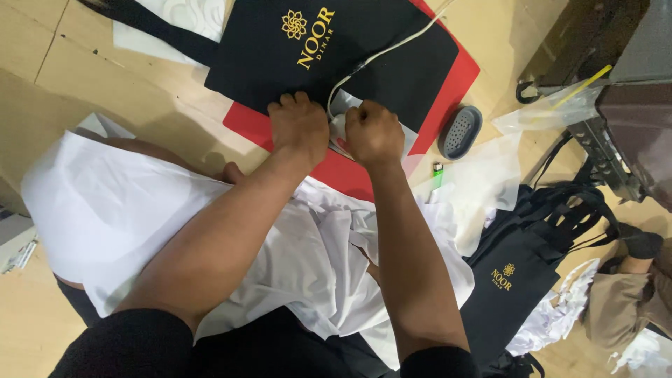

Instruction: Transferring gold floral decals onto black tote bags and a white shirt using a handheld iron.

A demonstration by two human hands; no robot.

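A matt black cloth bag (pixel 329 56) with gold print lies on a smooth red sheet (pixel 350 171), over a pale wood-look floor (pixel 84 77); crumpled white paper (pixel 308 259) lies nearer, beside a grey rubbery dish (pixel 460 131) and a clear glossy plastic wrapper (pixel 546 112)

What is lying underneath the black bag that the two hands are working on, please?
A red sheet lies under the black bag, showing at its lower and right edges, on the wooden floor. The left hand and right hand cover the bag's lower edge; the rest beneath is hidden.
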